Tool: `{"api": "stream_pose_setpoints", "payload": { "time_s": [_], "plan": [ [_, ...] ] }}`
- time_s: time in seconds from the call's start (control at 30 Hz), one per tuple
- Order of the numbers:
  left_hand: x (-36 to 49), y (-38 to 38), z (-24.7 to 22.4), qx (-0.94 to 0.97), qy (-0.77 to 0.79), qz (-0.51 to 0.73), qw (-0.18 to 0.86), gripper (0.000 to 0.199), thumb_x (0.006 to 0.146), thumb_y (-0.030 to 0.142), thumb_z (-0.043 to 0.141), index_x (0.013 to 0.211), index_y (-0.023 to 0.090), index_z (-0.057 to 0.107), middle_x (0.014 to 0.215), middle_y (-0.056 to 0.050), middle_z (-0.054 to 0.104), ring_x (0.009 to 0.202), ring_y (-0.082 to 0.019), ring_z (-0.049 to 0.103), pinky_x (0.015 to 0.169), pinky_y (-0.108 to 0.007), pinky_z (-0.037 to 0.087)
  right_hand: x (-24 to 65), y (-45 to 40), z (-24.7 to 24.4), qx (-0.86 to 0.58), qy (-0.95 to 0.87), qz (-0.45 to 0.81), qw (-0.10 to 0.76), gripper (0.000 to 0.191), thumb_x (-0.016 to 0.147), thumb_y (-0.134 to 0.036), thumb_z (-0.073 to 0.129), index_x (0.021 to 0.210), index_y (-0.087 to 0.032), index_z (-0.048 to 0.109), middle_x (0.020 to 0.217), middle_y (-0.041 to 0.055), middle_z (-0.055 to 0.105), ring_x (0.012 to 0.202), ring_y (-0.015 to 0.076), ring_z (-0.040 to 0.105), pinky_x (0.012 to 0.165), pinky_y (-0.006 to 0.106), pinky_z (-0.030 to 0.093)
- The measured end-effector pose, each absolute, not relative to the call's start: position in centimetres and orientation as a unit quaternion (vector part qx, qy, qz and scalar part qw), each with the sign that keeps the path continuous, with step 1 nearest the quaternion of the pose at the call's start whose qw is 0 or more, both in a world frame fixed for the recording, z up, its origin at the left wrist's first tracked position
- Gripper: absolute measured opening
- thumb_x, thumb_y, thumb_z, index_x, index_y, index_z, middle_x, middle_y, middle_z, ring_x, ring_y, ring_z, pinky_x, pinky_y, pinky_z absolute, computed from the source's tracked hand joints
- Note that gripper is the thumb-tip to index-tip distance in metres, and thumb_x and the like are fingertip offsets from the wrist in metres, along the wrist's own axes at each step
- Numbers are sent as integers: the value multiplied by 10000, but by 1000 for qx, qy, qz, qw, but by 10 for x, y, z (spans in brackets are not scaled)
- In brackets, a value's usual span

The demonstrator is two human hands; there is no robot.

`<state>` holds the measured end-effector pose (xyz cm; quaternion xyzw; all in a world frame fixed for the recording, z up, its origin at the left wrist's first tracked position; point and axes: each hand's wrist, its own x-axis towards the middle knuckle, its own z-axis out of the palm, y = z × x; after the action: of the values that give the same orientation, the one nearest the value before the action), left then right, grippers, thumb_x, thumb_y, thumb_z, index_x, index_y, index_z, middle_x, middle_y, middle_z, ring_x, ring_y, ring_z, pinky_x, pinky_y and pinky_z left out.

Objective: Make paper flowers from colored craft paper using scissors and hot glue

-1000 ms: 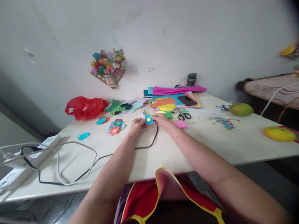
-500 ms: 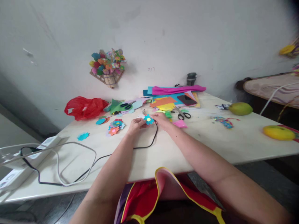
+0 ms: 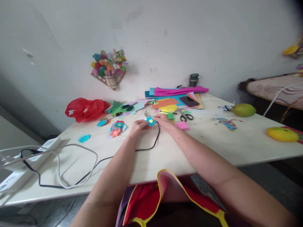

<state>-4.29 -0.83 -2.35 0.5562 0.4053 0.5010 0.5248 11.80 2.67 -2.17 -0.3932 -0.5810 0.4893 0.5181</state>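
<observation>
Between my two hands is a blue paper flower (image 3: 151, 121) with a yellow centre, held a little above the table. My left hand (image 3: 138, 126) pinches its left edge, and my right hand (image 3: 163, 121) grips it from the right side. The fingertips behind the flower are partly hidden. To the left lies a pile of finished-looking paper flowers (image 3: 115, 132) in orange, red and blue. Farther left a plain blue flower cut-out (image 3: 84, 138) rests flat, and behind the pile sit some blue and orange paper discs (image 3: 102, 123).
Black-handled scissors (image 3: 186, 116), a pink packet (image 3: 182, 125) and a phone (image 3: 189, 101) lie right of my hands. Coloured sheets (image 3: 180, 91) and a red plastic bag (image 3: 86, 109) are at the back. A black cable (image 3: 146, 149) crosses the table from a white power strip (image 3: 28, 167).
</observation>
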Motion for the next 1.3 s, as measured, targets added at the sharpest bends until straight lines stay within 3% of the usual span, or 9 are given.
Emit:
{"api": "stream_pose_setpoints", "payload": {
  "time_s": [1.07, 1.3],
  "plan": [
    [-41, -12, -20, 537, 410, 521, 522, 322, 580, 401, 730, 689, 129, 598, 668, -65, 674, 621, -198, 651, 697, -342, 501, 117, 21, -18, -392, -585, 483, 520, 319, 624, -461, 614, 568, -161, 524, 425, -44, 454, 405, 75, 398, 410, 211, 277],
    [-43, -10, -19, 540, 419, 552, 478, 380, 570, 459, 741, 698, 132, 596, 637, -34, 643, 556, -142, 604, 660, -312, 502, 116, 17, -14, -414, -555, 479, 539, 202, 699, -352, 543, 647, -157, 542, 582, -7, 566, 451, 71, 452, 412, 195, 291]
  ]
}}
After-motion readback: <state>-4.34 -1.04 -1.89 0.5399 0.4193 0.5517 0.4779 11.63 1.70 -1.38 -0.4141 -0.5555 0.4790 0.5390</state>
